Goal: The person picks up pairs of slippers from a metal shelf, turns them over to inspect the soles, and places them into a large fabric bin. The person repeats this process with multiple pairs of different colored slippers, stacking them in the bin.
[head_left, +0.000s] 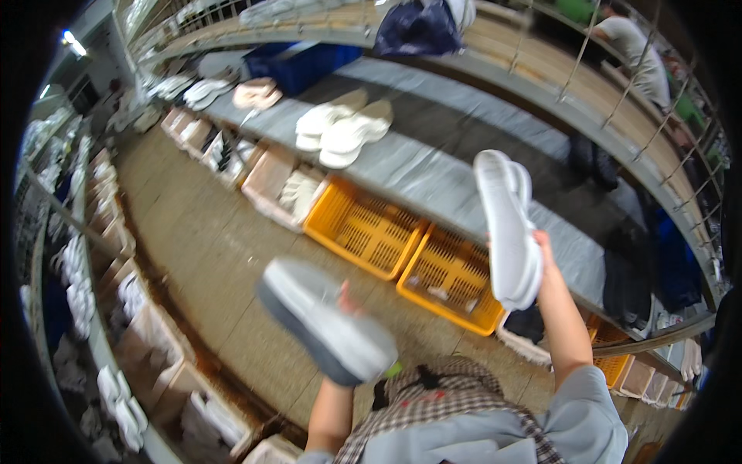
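My left hand point(349, 300) is closed around a thick shoe sole point(321, 317), pale grey and white with a dark grey side. It is held low over the floor and blurred by motion; the sole covers most of the hand. On the right, my right hand point(546, 255) grips a pair of white shoe soles point(506, 224) pressed together, raised upright in front of the workbench edge. Several white soles point(344, 130) stand in a cluster on the grey workbench point(433, 166), farther off and to the left of the right hand.
Two yellow plastic baskets point(363, 224) hang below the bench edge, beside a lined bin point(267, 182) holding white pieces. A blue crate point(301, 66) sits at the back. Wire mesh point(572, 69) rises above the bench. More bins point(158, 329) line the left. Another person point(638, 58) is beyond the mesh.
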